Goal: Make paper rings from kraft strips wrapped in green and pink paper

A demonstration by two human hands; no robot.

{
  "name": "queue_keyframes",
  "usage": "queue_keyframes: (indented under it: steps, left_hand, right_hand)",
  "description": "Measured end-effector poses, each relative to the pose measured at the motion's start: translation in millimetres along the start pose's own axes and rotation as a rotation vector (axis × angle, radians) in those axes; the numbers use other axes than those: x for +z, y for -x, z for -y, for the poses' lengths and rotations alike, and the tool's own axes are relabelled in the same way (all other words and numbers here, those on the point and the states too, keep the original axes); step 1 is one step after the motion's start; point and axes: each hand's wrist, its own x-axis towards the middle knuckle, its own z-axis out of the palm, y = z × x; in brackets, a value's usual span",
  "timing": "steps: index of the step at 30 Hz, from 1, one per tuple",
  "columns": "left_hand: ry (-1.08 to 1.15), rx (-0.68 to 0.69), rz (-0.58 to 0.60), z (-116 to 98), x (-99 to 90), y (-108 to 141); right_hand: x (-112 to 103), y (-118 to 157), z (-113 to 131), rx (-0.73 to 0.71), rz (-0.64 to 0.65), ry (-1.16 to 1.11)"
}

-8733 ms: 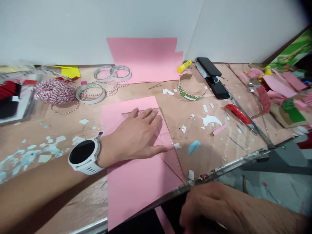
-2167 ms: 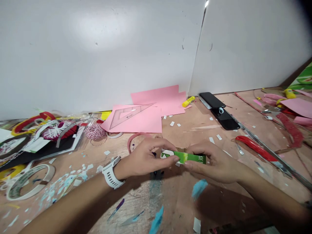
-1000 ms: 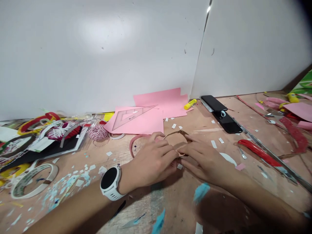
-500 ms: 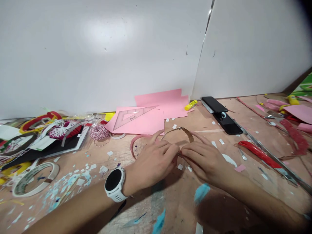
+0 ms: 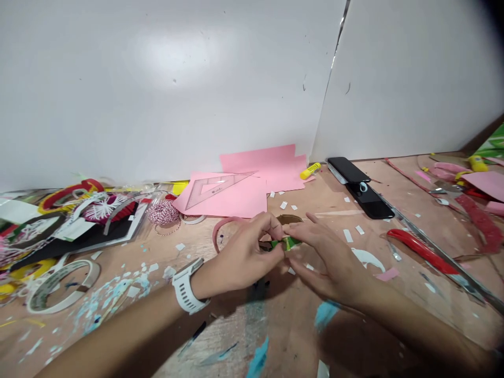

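Between my hands is a curved cardboard strip [image 5: 290, 218], its far part plain brown and its near part printed green. My left hand [image 5: 246, 254], with a white watch on the wrist, pinches the near part between thumb and fingers. Opposite it, my right hand [image 5: 331, 254] has its thumb and fingertips closed on the same strip. My fingers cover much of the strip. A pink ring [image 5: 217, 231] lies on the table just behind my left hand, partly hidden by it.
Pink paper sheets [image 5: 248, 199] with a clear set square [image 5: 216, 188] lie ahead, near a yellow glue stick [image 5: 310, 170]. Two phones [image 5: 370, 199], a red-handled cutter [image 5: 421, 251] and a metal ruler [image 5: 435, 242] are at right. Twine [image 5: 163, 212] and a tape roll [image 5: 65, 286] lie left.
The strip has turned so that its green printed side shows between my fingers. My left hand has rolled, with its thumb now in view and the watch face turned away. My right-hand fingers have spread slightly.
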Motion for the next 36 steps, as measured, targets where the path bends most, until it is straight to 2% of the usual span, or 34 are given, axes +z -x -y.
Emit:
queue_keyframes:
  steps: [5,13,23,29,31,34,36]
  left_hand:
    - [0.215,-0.033,-0.025,-1,-1.6,-4]
    - [0.194,-0.046,0.021,-11,-5.5,-6]
    - [0.170,-0.052,0.035,-8,-6.9,-2]
    - [0.101,-0.016,0.012,-10,-8.5,-2]
    - [0.088,-0.007,-0.004,-11,-9.3,-2]
    - [0.083,0.007,-0.056,-11,-8.6,-2]
    - [0.095,0.014,-0.110,-9,-5.2,-1]
  right_hand:
    - [-1,6,-7,-0.124,-0.062,0.068]
    - [-3,6,-7,-0.136,-0.106,0.025]
    - [-3,4,-7,-0.093,-0.119,0.051]
    - [-3,3,-5,0.065,-0.108,0.025]
    - [-3,1,-3,0.176,-0.127,0.005]
    - [-2,1,3,0.419,-0.230,-0.056]
    - [0,0,8,0.567,-0.210,-0.154]
